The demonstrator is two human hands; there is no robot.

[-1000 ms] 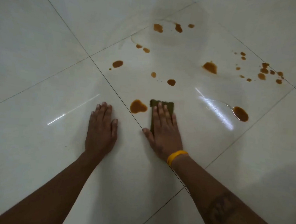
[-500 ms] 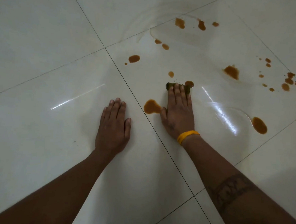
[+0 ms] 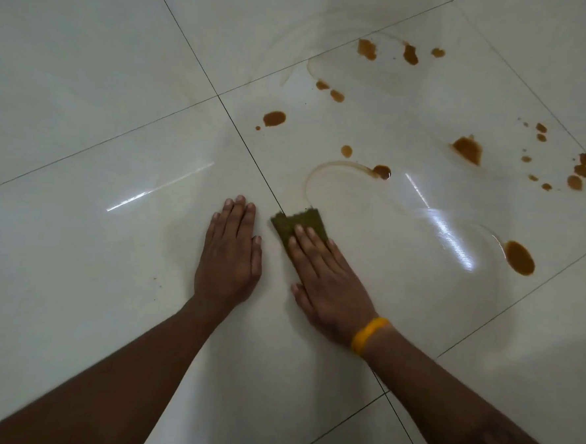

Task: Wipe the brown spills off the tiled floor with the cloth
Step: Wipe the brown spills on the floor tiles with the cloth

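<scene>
A dark green cloth (image 3: 301, 225) lies flat on the glossy white tiled floor (image 3: 88, 72), straddling a grout line. My right hand (image 3: 329, 280), with a yellow wristband, presses flat on the cloth and covers its near half. My left hand (image 3: 229, 252) rests palm down on the tile just left of the cloth, holding nothing. Brown spills dot the tile beyond: a small puddle with a curved smear (image 3: 381, 171), an oval drop (image 3: 274, 118), a larger blot (image 3: 467, 149), a big oval puddle (image 3: 520, 257) at right, and several far spots (image 3: 367, 49).
Several small brown droplets (image 3: 577, 172) cluster at the far right edge. Dark grout lines (image 3: 192, 54) cross the floor diagonally. Wet wipe streaks (image 3: 455, 238) and bright light reflections (image 3: 160, 188) show on the tiles.
My right hand has swept the cloth back and left over the brown puddle beside it; that puddle is gone and a thin curved smear remains. The left hand has stayed planted.
</scene>
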